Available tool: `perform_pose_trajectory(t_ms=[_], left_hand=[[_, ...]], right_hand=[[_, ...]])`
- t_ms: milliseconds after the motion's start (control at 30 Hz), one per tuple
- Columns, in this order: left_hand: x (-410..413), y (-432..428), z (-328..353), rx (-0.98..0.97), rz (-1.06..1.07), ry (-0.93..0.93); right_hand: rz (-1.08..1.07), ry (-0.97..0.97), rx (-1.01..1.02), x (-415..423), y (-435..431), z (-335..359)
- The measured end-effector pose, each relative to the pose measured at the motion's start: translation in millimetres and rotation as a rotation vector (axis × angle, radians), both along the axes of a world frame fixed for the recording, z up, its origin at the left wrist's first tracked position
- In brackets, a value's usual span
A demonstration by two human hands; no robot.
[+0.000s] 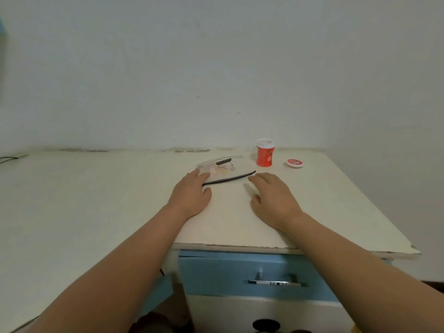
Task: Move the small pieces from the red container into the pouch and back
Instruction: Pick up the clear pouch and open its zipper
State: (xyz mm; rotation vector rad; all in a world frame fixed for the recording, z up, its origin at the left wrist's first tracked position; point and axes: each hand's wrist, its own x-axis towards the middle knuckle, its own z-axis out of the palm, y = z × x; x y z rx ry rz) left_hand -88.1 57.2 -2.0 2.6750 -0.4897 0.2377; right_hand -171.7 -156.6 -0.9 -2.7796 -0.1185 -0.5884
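Observation:
A small red container (264, 155) with a white rim stands upright and open near the back of the cream tabletop. Its red and white lid (294, 162) lies flat just to its right. A pale pouch (223, 168) with a black cartoon print and a dark zipper edge lies flat left of the container. My left hand (192, 194) rests palm down, fingertips on the pouch's near left corner. My right hand (274, 197) lies flat on the table, fingertips just short of the zipper's right end. The small pieces are not visible.
The cream tabletop (96, 200) meets a white wall at the back. Its front edge (336, 249) is chipped at the right corner. Below it is a blue drawer front with a metal handle (276, 282). A dark cable (8, 159) lies at the far left.

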Motion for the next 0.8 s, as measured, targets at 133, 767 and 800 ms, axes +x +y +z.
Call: perform_pose_trajectory(t_ms=[133,767,800], left_hand=[[24,-2,2,0.087,-0.103,0.037],[101,-1,1,-0.165,-0.223,0.049],[101,-1,1,-0.156,-0.224,0.027]], right_hand=[[0.063,-0.011,-0.075,31,6,1],[0.218,0.102,0.144,149,17,3],[0.216,0.099,0.146,150,17,4]])
